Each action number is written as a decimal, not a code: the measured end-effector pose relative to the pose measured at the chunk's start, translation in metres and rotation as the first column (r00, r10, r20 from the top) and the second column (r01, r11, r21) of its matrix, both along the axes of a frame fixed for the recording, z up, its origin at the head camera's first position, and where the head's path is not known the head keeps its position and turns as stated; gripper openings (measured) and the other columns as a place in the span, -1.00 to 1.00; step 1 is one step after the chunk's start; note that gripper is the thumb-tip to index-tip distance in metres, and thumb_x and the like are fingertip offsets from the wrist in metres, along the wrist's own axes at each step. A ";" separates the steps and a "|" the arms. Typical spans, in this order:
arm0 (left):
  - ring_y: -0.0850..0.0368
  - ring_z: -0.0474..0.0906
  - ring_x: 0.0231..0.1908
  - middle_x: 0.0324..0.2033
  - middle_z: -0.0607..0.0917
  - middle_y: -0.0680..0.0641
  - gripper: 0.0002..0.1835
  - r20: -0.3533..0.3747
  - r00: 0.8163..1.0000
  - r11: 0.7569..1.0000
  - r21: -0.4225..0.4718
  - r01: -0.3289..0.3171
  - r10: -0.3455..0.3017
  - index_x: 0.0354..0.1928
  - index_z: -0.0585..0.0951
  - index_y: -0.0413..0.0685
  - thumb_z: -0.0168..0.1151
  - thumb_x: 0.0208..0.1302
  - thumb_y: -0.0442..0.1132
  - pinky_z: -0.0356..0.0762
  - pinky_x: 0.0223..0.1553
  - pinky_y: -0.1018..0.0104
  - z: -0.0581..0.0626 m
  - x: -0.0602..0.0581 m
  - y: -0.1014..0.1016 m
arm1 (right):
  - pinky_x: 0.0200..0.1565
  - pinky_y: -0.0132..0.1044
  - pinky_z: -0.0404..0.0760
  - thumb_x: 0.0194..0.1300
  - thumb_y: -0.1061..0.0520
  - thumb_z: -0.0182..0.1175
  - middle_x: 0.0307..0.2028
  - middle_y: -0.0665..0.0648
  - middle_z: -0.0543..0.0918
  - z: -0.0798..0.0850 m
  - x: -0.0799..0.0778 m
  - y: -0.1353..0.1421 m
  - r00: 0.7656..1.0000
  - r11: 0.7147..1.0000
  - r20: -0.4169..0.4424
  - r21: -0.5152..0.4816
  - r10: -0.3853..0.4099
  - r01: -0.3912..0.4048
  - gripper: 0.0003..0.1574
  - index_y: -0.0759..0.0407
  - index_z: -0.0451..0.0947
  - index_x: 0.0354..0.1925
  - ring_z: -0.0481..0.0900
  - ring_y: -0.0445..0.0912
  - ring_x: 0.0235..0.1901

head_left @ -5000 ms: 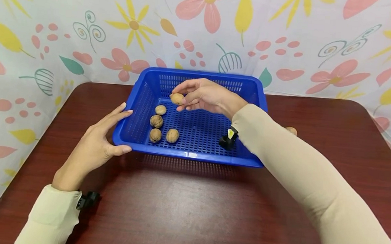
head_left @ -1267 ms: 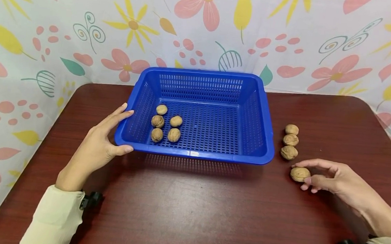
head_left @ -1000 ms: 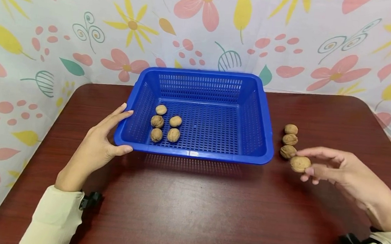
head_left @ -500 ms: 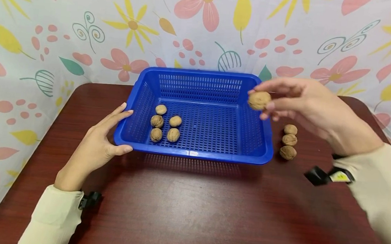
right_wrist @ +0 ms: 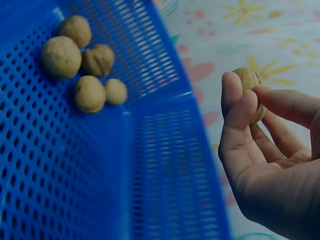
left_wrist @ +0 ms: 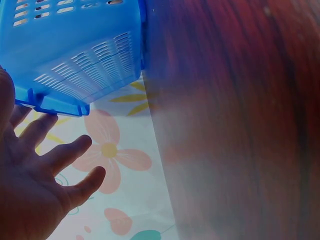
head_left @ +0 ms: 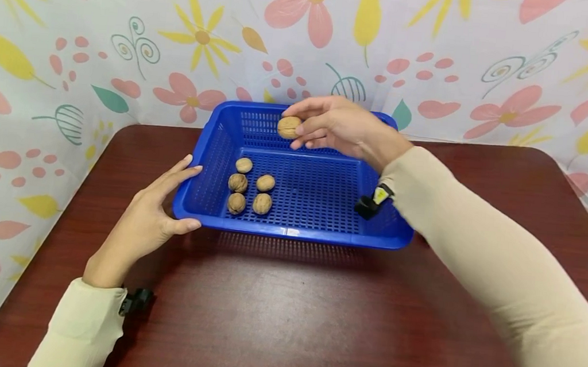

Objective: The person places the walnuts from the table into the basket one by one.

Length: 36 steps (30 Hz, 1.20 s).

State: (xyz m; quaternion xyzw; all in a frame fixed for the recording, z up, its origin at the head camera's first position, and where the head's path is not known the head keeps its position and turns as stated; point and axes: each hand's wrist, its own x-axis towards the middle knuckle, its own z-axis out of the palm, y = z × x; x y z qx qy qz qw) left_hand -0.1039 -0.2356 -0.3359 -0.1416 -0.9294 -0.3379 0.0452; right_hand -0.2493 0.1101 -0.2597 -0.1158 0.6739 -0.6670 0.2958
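Note:
A walnut is pinched between the thumb and fingers of my right hand, held up over the back part of the blue plastic basket. In the right wrist view the same walnut shows at the fingertips, with the basket wall beside it. Several other walnuts lie on the basket floor at its left end, in two short columns. My left hand rests at the basket's left front corner, fingers spread and fairly straight. Its thumb touches the front rim and its fingertips meet the left rim.
The basket stands near the back of a dark red-brown wooden table, close to a flowered cloth behind it. My right forearm crosses the basket's right end and hides the table beyond it.
My right hand has picked up a walnut from the right side of the table and carried it left over the basket. A walnut held earlier now lies in the second column. The left hand stays put.

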 end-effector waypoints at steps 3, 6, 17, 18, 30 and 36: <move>-0.30 0.43 0.43 0.63 0.24 0.04 -0.02 -0.003 1.000 1.000 0.014 0.005 -0.005 0.54 0.42 0.19 0.65 0.06 0.05 0.45 0.05 0.70 -0.001 -0.001 -0.001 | -0.24 -0.31 0.66 0.47 0.41 0.14 0.02 0.08 0.71 -0.014 -0.012 -0.018 0.998 1.000 0.063 0.015 0.015 -0.016 -0.44 0.25 0.47 0.39 0.81 -0.04 -0.27; -0.28 0.39 0.47 0.63 0.23 0.05 -0.02 0.004 1.000 1.000 0.020 0.003 -0.003 0.54 0.42 0.19 0.66 0.05 0.02 0.60 0.23 0.28 -0.001 -0.002 -0.001 | -0.25 -0.31 0.68 0.46 0.41 0.17 -0.02 0.10 0.72 -0.027 -0.021 -0.030 0.994 0.999 0.111 0.047 0.019 -0.024 -0.41 0.23 0.48 0.40 0.81 -0.04 -0.29; -0.27 0.33 0.51 0.64 0.22 0.10 -0.01 0.026 1.000 1.000 0.022 -0.012 0.011 0.54 0.41 0.21 0.68 0.05 -0.01 0.45 0.33 -0.30 -0.002 -0.004 -0.001 | -0.02 -0.21 0.71 0.48 0.40 0.13 0.14 0.16 0.67 -0.071 -0.034 -0.044 0.987 0.976 0.145 0.195 0.064 -0.092 -0.44 0.24 0.47 0.40 0.80 -0.04 -0.26; -0.28 0.34 0.51 0.64 0.22 0.09 -0.01 0.022 1.000 1.000 0.021 -0.010 0.010 0.55 0.41 0.20 0.68 0.05 -0.01 0.45 0.33 -0.31 -0.002 -0.005 -0.002 | -0.03 -0.22 0.71 0.49 0.40 0.12 0.18 0.18 0.66 -0.074 -0.035 -0.045 0.988 0.974 0.143 0.208 0.067 -0.096 -0.44 0.23 0.47 0.39 0.79 -0.04 -0.25; -0.30 0.33 0.50 0.64 0.21 0.07 -0.01 0.009 1.000 1.000 0.015 -0.007 0.007 0.55 0.40 0.19 0.66 0.06 0.04 0.50 0.27 -0.32 -0.004 -0.003 -0.004 | -0.01 -0.22 0.73 0.49 0.39 0.13 0.31 0.21 0.62 -0.087 -0.034 -0.055 0.991 0.960 0.104 0.261 0.080 -0.104 -0.48 0.21 0.51 0.35 0.77 -0.03 -0.17; -0.29 0.34 0.50 0.64 0.21 0.08 0.00 -0.001 1.000 1.000 0.014 -0.002 0.002 0.55 0.40 0.20 0.66 0.05 0.05 0.51 0.25 -0.31 -0.004 -0.003 -0.003 | -0.01 -0.20 0.73 0.50 0.37 0.14 0.32 0.19 0.62 -0.085 -0.033 -0.054 0.992 0.955 0.087 0.277 0.088 -0.109 -0.47 0.19 0.50 0.37 0.77 -0.01 -0.14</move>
